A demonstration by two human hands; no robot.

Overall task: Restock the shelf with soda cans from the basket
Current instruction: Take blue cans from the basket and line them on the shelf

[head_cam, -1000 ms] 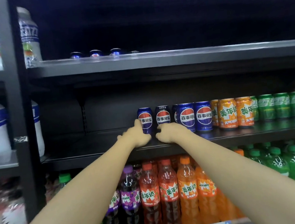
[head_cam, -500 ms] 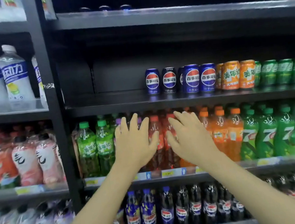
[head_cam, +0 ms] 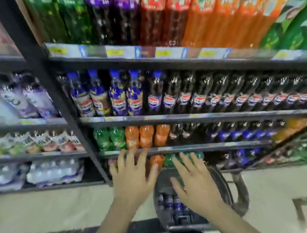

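Soda cans [head_cam: 170,201]: dark blue cans w/ pale tops, packed upright in the basket, seen from above; blurred, count can't be told. They sit low in frame, between the two wrists, just below & partly under the right hand.
Basket [head_cam: 226,190]: dark, round-cornered, on the floor in front of the shelf unit; a looped handle hangs off its right side. Near rim shows as a grey bar just above the person's dark clothing.
Right hand [head_cam: 193,181]: over the basket, palm down, fingers straight & spread, holding nothing; not clearly touching the cans, appears apart from them.
Left hand [head_cam: 131,175]: just left of the basket rim, palm down, fingers spread, holding nothing; its fingertips overlap the lowest shelf edge in view. Cans lie to its lower right.
Both forearms: bare, coming up from the bottom edge, converging toward the basket.
Shelf unit [head_cam: 160,54]: dark metal, several tiers w/ yellow & blue price tags on the front edges, a dark upright post to the left.
Top tier: big bottles [head_cam: 205,11] in green, purple, red, orange.
Next tier: cola bottles [head_cam: 167,93], blue-capped at left, dark ones running right.
Lower tiers: smaller green, orange & dark bottles.
Left bay: pale & white bottles [head_cam: 21,99], wrapped packs at the bottom.
Floor [head_cam: 44,211]: pale tile w/ a dark stripe across.
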